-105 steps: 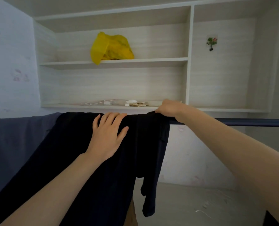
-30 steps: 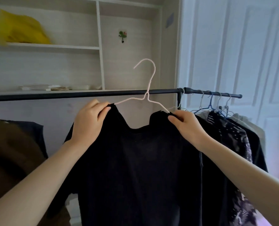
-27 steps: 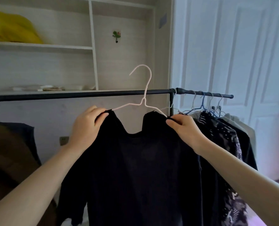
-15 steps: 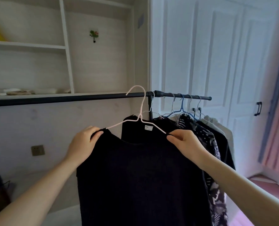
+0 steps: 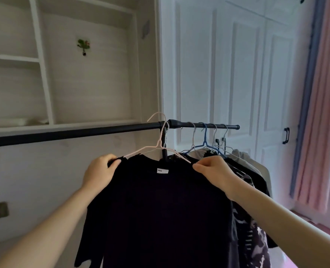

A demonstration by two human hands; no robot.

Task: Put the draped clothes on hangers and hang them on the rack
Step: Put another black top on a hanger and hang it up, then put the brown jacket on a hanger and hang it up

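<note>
Centrally, the left hand (image 5: 100,172) is closed in a pinch on the left shoulder of a black short-sleeved T-shirt (image 5: 166,213), thumb and fingers gripping the fabric where one end of a thin pale pink wire hanger (image 5: 161,141) emerges; the right hand (image 5: 213,171) pinches the opposite shoulder in the same way, fingertips closed on cloth and wire together. Between the two hands the shirt hangs flat with its back toward the camera, a small white neck label (image 5: 162,171) showing just below the collar. The hanger's hook rises to the long black horizontal metal rack rail (image 5: 73,133) and overlaps it beside a joint; whether the hook rests on the rail cannot be told. A dark vertical rack post (image 5: 164,146) descends from that joint directly behind the hook and collar. Just to the right, crowding the right hand, several garments already hang from the rail's short end section: a black-and-white patterned garment (image 5: 255,238), a dark one and a pale grey-beige one (image 5: 256,167), on grey and blue wire hangers (image 5: 204,140). Behind the rail stand pale wood-grain wall shelves (image 5: 44,74) bearing a small flower sticker (image 5: 84,45). Further right are white panelled wardrobe doors (image 5: 237,74) with a dark handle (image 5: 285,135), then a pink curtain (image 5: 322,113).
</note>
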